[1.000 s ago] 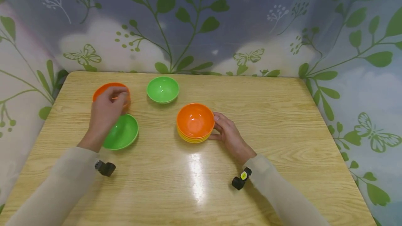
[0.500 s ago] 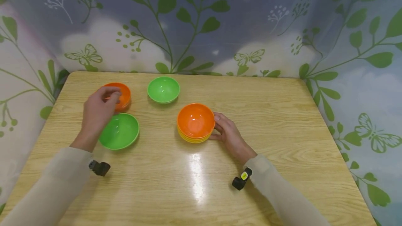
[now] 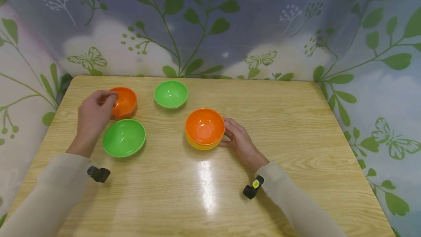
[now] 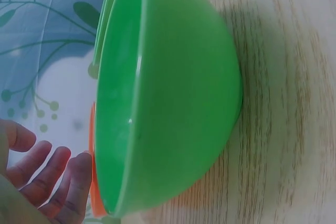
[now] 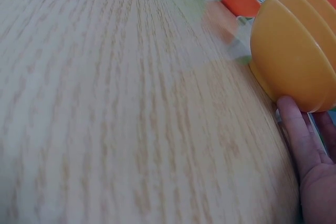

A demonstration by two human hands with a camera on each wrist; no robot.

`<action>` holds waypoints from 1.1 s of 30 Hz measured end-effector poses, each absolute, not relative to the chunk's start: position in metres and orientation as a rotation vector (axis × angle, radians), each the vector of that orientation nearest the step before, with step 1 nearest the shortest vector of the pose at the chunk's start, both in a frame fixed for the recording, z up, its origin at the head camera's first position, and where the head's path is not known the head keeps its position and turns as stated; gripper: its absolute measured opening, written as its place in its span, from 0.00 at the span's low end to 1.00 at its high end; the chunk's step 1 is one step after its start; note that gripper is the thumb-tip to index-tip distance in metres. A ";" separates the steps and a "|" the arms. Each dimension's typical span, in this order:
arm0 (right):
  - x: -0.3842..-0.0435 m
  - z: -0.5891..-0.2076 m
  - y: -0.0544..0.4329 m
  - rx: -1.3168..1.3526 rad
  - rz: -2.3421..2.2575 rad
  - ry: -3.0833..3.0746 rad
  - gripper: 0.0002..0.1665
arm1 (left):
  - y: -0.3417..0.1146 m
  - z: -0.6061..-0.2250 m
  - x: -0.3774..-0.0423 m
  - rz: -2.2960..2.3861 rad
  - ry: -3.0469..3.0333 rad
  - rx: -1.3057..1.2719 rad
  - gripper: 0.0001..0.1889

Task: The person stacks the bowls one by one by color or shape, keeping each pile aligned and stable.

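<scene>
My left hand (image 3: pixel 96 114) hovers at the left rim of an orange bowl (image 3: pixel 126 101), fingers loosely bent and holding nothing. In the left wrist view its fingers (image 4: pixel 47 182) are spread apart beside a large green bowl (image 4: pixel 184 87), which hides much of the orange one. That green bowl (image 3: pixel 124 138) stands nearer on the table. My right hand (image 3: pixel 241 142) rests against the right side of a stack, an orange bowl (image 3: pixel 204 127) nested on top of yellow bowls (image 3: pixel 203 147). In the right wrist view, extended fingers touch the lowest yellow bowl (image 5: pixel 289 51) near its base.
A second green bowl (image 3: pixel 171 94) stands by the back edge of the wooden table (image 3: pixel 279 120), between the orange bowl and the stack. A leaf-printed cloth (image 3: pixel 210 28) hangs behind the table and along both sides.
My left hand has moved left, from over the orange bowl to its left rim, uncovering more of it and the green bowl. My right hand and the stack stay put.
</scene>
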State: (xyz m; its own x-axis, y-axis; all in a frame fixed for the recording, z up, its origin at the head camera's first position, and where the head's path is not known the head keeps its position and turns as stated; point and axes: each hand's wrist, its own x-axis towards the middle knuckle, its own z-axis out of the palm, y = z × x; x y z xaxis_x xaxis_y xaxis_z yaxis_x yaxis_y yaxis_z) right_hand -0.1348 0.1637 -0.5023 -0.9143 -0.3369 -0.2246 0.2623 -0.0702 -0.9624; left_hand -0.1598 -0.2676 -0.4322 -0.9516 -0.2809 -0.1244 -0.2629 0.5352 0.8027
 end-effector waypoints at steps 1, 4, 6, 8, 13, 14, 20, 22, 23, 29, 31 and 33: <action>-0.135 -0.502 0.164 -0.080 -2.036 1.816 0.32 | -0.269 -0.432 -0.160 -1.420 -2.735 0.493 0.28; -0.134 -0.502 0.163 -0.083 -2.033 1.822 0.32 | -0.273 -0.432 -0.161 -1.398 -2.738 0.520 0.28; -0.134 -0.502 0.163 -0.081 -2.033 1.824 0.32 | -0.276 -0.432 -0.162 -1.383 -2.739 0.538 0.29; -0.134 -0.502 0.163 -0.080 -2.034 1.822 0.32 | -0.279 -0.432 -0.162 -1.372 -2.734 0.561 0.29; -0.134 -0.502 0.163 -0.076 -2.033 1.813 0.32 | -0.287 -0.434 -0.161 -1.369 -2.720 0.609 0.29; -0.134 -0.502 0.163 -0.077 -2.032 1.812 0.32 | -0.289 -0.435 -0.161 -1.365 -2.721 0.614 0.29; -0.134 -0.502 0.163 -0.080 -2.028 1.818 0.32 | -0.297 -0.440 -0.162 -1.330 -2.707 0.648 0.27; -0.134 -0.501 0.163 -0.081 -2.029 1.817 0.32 | -0.300 -0.443 -0.162 -1.309 -2.703 0.652 0.26; -0.134 -0.501 0.163 -0.081 -2.028 1.818 0.32 | -0.301 -0.444 -0.162 -1.301 -2.702 0.650 0.26; -0.134 -0.501 0.163 -0.085 -2.027 1.819 0.32 | -0.305 -0.451 -0.163 -1.319 -2.680 0.670 0.27; -0.134 -0.501 0.163 -0.087 -2.027 1.822 0.32 | -0.305 -0.453 -0.162 -1.341 -2.672 0.690 0.28; -0.134 -0.502 0.163 -0.087 -2.028 1.821 0.32 | -0.305 -0.455 -0.163 -1.359 -2.668 0.716 0.28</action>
